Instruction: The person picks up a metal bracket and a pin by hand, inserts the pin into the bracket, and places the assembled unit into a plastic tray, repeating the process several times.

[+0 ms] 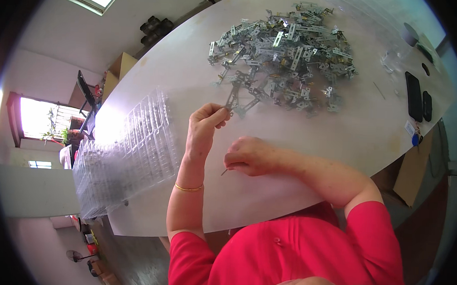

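Note:
My left hand [205, 125] is closed, thumb and fingers pinching the near end of a flat grey metal bracket [233, 96] with cut-out holes. The far end of that bracket reaches toward a large heap of small metal brackets [293, 56], some with brass-coloured bits. To the right and nearer my body, my right hand [253, 156] is curled shut just above the table. A thin, pointed sliver [224, 172] sticks out below its fingers; most of it is hidden in the grip, so its kind is unclear. The two hands are apart.
Stacked clear plastic trays [131, 146] stand on the white table [295, 132] at left. At the right edge lie a black phone [413, 96], a smaller black object [427, 106] and a grey roll [409, 35]. A cardboard box [413, 171] sits below the table edge.

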